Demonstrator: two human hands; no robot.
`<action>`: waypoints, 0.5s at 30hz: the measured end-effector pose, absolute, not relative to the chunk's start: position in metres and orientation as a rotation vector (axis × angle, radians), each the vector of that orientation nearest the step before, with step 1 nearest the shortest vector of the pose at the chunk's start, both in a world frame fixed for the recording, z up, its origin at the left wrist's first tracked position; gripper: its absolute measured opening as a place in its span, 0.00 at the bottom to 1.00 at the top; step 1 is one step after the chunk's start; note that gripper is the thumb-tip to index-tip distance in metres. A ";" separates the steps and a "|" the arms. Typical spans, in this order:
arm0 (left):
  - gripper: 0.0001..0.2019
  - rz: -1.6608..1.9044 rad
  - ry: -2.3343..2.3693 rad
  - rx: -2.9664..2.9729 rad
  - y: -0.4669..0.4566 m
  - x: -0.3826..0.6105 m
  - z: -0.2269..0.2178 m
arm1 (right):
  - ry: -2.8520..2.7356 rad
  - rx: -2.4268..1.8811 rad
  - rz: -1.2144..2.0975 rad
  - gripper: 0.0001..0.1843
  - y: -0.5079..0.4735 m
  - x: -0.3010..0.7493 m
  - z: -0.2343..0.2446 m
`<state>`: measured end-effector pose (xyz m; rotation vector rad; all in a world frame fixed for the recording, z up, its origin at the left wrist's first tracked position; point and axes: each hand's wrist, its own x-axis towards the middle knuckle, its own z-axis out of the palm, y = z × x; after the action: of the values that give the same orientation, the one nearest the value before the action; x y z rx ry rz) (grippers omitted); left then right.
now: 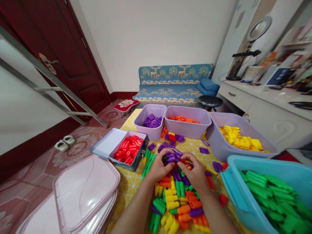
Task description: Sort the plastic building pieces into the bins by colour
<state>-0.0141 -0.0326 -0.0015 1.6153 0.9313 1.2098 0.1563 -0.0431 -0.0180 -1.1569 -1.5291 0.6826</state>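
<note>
My left hand [158, 168] and my right hand [195, 174] meet over a heap of plastic tube pieces [177, 201] in yellow, green, orange and purple on the yellow tablecloth [129, 185]. Both hands curl around a bunch of purple pieces [172, 157] held between them. More purple pieces [170, 143] lie scattered just beyond the hands.
Beyond stand lilac tubs: one with purple pieces [151, 121], one with orange [187, 121], one with yellow [240, 138]. A blue tin of red pieces [128, 150] sits at left, a teal tub of green pieces [270, 191] at right. Pink lids [83, 191] lie lower left.
</note>
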 end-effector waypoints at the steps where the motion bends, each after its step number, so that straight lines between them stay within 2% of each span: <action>1: 0.15 1.205 0.930 1.609 -0.033 -0.014 -0.002 | -1.484 -1.162 0.729 0.12 -0.042 0.156 -0.021; 5: 0.13 1.163 0.891 1.595 -0.035 -0.016 -0.004 | -1.454 -1.131 0.825 0.26 -0.039 0.155 -0.029; 15: 0.18 1.213 0.958 1.771 -0.031 -0.014 -0.004 | -1.425 -1.166 0.827 0.13 -0.039 0.158 -0.026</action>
<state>-0.0139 -0.0313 -0.0040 1.7708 0.9576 1.2127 0.1585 -0.0385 -0.0260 -1.1660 -1.4247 0.8271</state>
